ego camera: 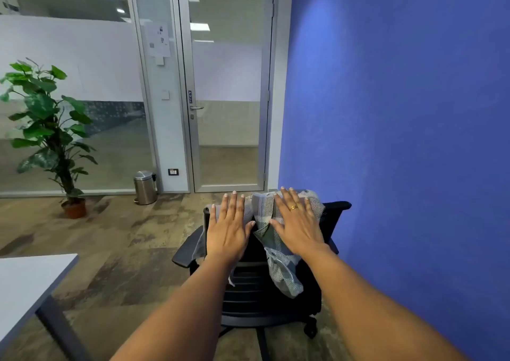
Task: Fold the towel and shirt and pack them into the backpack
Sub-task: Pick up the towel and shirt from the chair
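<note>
Left hand [226,231] wide over grey towel [199,246], right hand [296,222] wide over woven plaid shirt [278,266]

A chair [265,286] stands in the middle foreground, its back toward the viewer, close beside the wall [400,140] on the right. A shirt [278,264] hangs over the right part of the chair's backrest and falls down its near side. Another cloth, possibly the towel [199,246], hangs over the left part, beside the shirt. A desk [27,283] lies at the lower left, well apart from the chair. Behind the chair is a door [229,112]. Left of the door a bin [145,188] stands on the floor [116,236], and further left stands a potted plant [52,128].
</note>
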Motion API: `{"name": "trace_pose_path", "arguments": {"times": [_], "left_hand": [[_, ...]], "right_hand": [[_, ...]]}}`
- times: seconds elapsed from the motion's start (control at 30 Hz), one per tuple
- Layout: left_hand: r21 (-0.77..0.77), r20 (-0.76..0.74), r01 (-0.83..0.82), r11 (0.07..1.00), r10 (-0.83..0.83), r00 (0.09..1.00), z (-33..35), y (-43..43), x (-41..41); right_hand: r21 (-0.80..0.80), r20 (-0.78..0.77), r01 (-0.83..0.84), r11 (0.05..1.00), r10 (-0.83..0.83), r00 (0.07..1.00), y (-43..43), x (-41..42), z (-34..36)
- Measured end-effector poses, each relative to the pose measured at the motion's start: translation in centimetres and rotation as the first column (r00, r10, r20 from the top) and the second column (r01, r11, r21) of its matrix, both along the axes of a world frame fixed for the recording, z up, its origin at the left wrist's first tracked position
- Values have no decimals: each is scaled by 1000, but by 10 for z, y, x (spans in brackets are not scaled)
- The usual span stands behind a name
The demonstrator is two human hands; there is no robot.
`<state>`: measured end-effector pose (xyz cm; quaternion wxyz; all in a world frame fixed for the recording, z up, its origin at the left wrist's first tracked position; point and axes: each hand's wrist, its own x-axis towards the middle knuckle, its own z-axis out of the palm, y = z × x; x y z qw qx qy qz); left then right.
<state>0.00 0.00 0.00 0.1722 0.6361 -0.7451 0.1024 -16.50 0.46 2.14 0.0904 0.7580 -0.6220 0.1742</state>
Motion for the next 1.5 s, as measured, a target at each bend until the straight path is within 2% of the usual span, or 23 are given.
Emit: {"name": "trace_pose_path", "arguments": {"times": [0.03,0.1,0.2,0.43,0.53,0.67,0.83,0.97,1.2,1.4,1.5], "left_hand": [[7,20,-2,1000,2,1000,-2,-1,0],[47,30,0,999,-2,1000,-7,-6,1],[107,23,22,994,-25,999,-17,-15,2],[129,9,68,989,-70,998,-18,-50,5],[156,-15,74,985,-73,997,-19,-67,5],[163,26,43,986,-48,999,-24,-80,5],[110,27,38,993,-41,999,-28,-80,2],[100,8,28,995,-29,1000,-28,-72,3],[67,-58,44,997,-40,997,-38,-42,6],[110,-43,36,993,-32,999,-38,-34,7],[126,-44,39,991,-34,998,-38,-32,5]], "right_hand": [[2,-83,-2,1000,2,997,-3,-2,0],[36,-155,-1,999,7,988,-10,-6,-1],[92,-174,5,996,11,985,-21,-11,-6],[166,-181,18,986,13,983,-53,-22,-10],[167,-188,17,986,14,982,-64,-23,-13],[108,-166,19,994,-1,986,-72,-21,-19],[31,-102,-1,1000,4,995,-81,-20,-26],[-6,23,-58,998,59,998,-81,-21,-33],[-46,164,-47,998,54,985,-75,-24,-34],[-33,273,-10,999,19,962,-76,-28,-28],[-84,292,-9,996,34,956,-70,-30,-30]]}}
